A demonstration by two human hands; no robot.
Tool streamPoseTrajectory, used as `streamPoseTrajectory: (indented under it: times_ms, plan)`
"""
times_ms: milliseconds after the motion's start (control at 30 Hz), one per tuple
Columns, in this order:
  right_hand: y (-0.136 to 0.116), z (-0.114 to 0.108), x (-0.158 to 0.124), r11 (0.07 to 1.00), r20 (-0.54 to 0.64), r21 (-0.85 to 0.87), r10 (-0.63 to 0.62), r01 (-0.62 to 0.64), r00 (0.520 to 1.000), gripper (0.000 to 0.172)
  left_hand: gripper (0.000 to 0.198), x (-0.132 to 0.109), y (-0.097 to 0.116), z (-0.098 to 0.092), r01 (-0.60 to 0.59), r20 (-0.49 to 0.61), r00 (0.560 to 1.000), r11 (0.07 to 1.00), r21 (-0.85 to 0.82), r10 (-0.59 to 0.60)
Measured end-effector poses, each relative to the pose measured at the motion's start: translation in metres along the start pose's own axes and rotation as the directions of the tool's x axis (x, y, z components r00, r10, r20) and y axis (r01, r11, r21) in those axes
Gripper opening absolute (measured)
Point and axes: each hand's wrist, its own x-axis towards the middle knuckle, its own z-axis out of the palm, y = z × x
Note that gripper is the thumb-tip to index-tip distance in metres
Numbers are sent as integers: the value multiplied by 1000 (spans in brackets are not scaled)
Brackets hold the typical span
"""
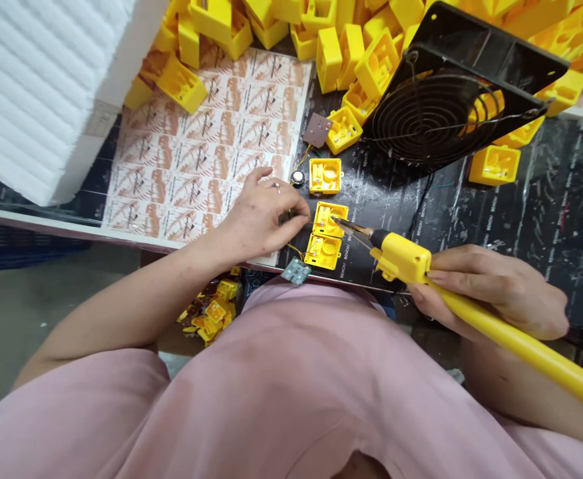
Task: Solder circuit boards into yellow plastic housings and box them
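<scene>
My right hand point(491, 289) grips a yellow soldering iron point(404, 256) with a long yellow tube at its back. The iron's thin metal tip reaches into a small open yellow case point(324, 219). Close to that case's left side, my left hand point(271, 216) is closed, thumb and forefinger pinched together; what they hold is hidden. Against the near side of this case lies a second open case point(323, 251) with a round grille. A green circuit board point(296, 271) on wires sits at the table's front edge. Another open case point(325, 175) is farther back, beside a small round speaker point(298, 177).
A black fan point(421, 120) with a wire guard stands back right, before a heap of yellow cases point(271, 20). White foam point(66, 93) rises at the left beside a printed sheet point(206, 146). A brown board point(317, 130) lies near the heap. Below the table are more yellow pieces point(214, 313).
</scene>
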Motion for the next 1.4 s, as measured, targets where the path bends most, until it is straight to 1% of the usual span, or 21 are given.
streamPoseTrajectory:
  times_ms: [33, 67, 100, 133, 167, 233, 267, 333, 367, 433, 567, 667, 733, 800, 967, 1067, 1133, 1200, 1267, 1333, 1400]
  plan:
    - [0, 0, -1, 998, -21, -7, -67, 67, 998, 14, 24, 0, -2, 0, 7, -1, 1000, 1000, -10, -7]
    - [0, 1, -2, 995, -41, -35, -97, 95, 994, 25, 26, 0, -3, 1, 10, -8, 1000, 1000, -10, -10]
    - [0, 2, -4, 995, -62, -75, -77, 72, 995, 37, 27, 1, -4, 2, 9, -23, 1000, 1000, -2, -9]
    - [1, 4, -7, 994, -94, -112, -9, -2, 996, 45, 28, 2, -4, 4, 6, -42, 999, 1000, 9, -6]
    - [1, 6, -10, 990, -132, -119, 62, -77, 989, 48, 28, 3, -5, 6, 4, -61, 998, 1000, 21, -3]
    - [4, 12, -15, 985, -217, -36, 158, -170, 963, 43, 25, 5, -5, 9, 6, -84, 996, 999, 43, -3]
    - [6, 15, -16, 982, -255, 27, 186, -186, 949, 40, 23, 6, -5, 10, 16, -91, 996, 999, 52, -11]
    - [10, 21, -15, 978, -317, 130, 194, -161, 928, 38, 20, 7, -4, 10, 37, -95, 995, 997, 66, -31]
    - [11, 24, -13, 977, -333, 155, 188, -144, 924, 37, 19, 7, -4, 10, 44, -95, 995, 996, 73, -37]
    - [13, 28, -11, 977, -348, 162, 187, -138, 918, 36, 21, 8, -4, 8, 38, -83, 996, 996, 85, -31]
    - [11, 28, -14, 972, -378, 121, 231, -199, 897, 31, 27, 6, -3, 3, -4, -27, 1000, 997, 74, 6]
    - [8, 26, -18, 977, -352, 89, 211, -192, 912, 32, 26, 5, -3, 3, 24, -53, 998, 999, 41, -22]
    - [5, 25, -17, 986, -329, 75, 168, -152, 929, 34, 22, 5, -2, 5, 51, -93, 995, 999, 18, -49]
    - [2, 23, -16, 992, -305, 44, 130, -122, 944, 35, 20, 7, -1, 7, 45, -111, 993, 999, 21, -42]
    - [-6, 19, -17, 981, -200, -100, 144, -167, 969, 40, 24, 15, 6, 12, -25, -104, 994, 985, 168, 43]
    - [-9, 20, -16, 983, -195, -87, 141, -160, 971, 42, 25, 20, 8, 14, -61, -102, 991, 961, 269, 91]
    - [-10, 21, -15, 994, -183, -16, 101, -105, 978, 43, 27, 23, 9, 14, -78, -89, 990, 946, 316, 112]
    - [-9, 23, -12, 999, -174, 37, 34, -28, 984, 40, 27, 25, 11, 12, -97, -60, 990, 929, 357, 127]
    - [-9, 24, -9, 1000, -164, 18, -22, 25, 986, 35, 28, 27, 13, 9, -126, -24, 989, 906, 404, 148]
    - [-9, 23, -5, 999, -128, -31, -37, 33, 991, 29, 30, 30, 17, 6, -158, 12, 985, 874, 459, 172]
    - [-9, 22, -2, 998, -78, -58, -20, 16, 997, 27, 31, 32, 20, 4, -186, 47, 981, 842, 506, 189]
